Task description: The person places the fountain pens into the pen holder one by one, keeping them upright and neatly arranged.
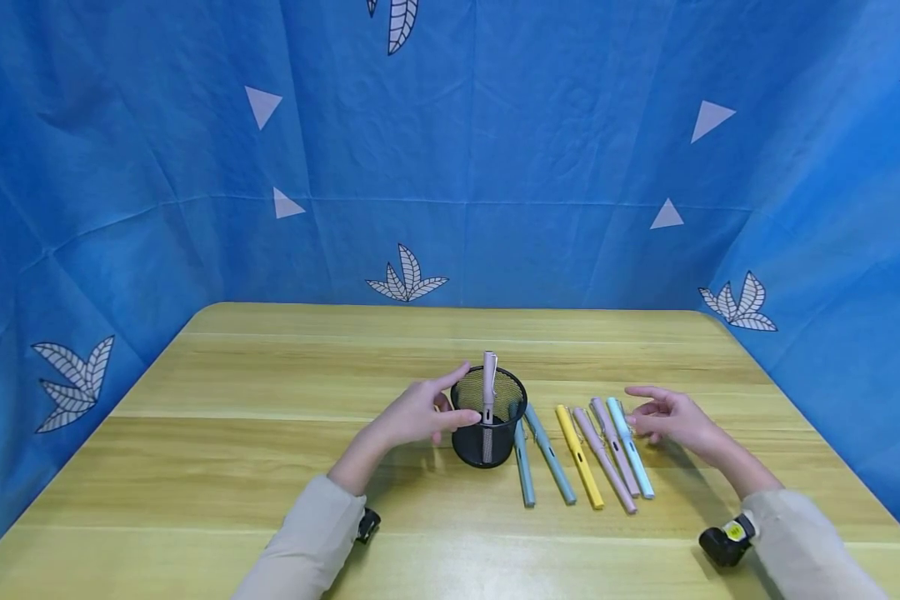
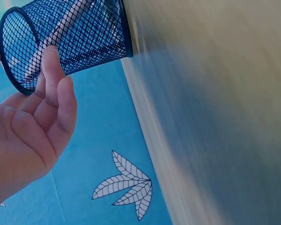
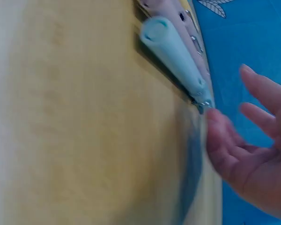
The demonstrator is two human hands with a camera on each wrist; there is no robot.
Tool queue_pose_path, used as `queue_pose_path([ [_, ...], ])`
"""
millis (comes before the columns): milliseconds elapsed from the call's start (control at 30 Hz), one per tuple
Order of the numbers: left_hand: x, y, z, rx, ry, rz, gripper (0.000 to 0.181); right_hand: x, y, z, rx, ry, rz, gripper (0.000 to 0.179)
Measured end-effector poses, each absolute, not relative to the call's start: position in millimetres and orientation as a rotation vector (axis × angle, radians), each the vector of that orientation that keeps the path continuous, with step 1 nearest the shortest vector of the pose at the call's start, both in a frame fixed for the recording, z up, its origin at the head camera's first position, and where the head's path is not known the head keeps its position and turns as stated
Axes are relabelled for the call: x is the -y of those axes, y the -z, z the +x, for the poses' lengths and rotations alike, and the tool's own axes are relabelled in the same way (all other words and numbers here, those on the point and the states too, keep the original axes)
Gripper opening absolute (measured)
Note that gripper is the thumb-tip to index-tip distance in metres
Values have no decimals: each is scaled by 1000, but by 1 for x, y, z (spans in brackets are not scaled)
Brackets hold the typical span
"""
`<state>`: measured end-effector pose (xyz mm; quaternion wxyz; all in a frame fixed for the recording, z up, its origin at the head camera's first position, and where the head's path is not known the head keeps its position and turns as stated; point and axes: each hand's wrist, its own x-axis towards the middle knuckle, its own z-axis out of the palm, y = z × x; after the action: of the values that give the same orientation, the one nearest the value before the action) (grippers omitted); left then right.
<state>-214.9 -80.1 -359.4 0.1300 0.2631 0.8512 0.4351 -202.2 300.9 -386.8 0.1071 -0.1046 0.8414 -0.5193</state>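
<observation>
A black mesh pen cup [image 1: 483, 442] stands upright on the table with a pale lilac pen [image 1: 489, 387] leaning inside. At its left side is my left hand [image 1: 417, 412], the extended index finger and thumb at the rim; the other fingers [image 2: 65, 101] bend loosely beside the mesh. My right hand [image 1: 671, 422] hovers at the clip end of a light blue pen [image 1: 632, 450], fingers loosely bent with nothing between them. In the right wrist view, its fingertips [image 3: 215, 117] come right up to that pen's far end.
Left of the light blue pen lie two lilac pens [image 1: 603, 458], a yellow pen [image 1: 580, 457] and two grey-blue pens [image 1: 550, 454], roughly side by side. The wooden table [image 1: 270, 433] ends at a blue patterned cloth [image 1: 465, 167] behind and at the sides.
</observation>
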Motion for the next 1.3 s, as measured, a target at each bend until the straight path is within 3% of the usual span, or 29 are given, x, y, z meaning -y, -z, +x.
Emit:
queue_pose_path([
  [467, 80, 359, -214, -2464, -1270, 771, 78, -302, 384, -208, -2282, 1349, -252, 75],
  [1300, 81, 360, -215, -2457, -1277, 762, 76, -292, 380, -215, -2268, 1294, -76, 76],
])
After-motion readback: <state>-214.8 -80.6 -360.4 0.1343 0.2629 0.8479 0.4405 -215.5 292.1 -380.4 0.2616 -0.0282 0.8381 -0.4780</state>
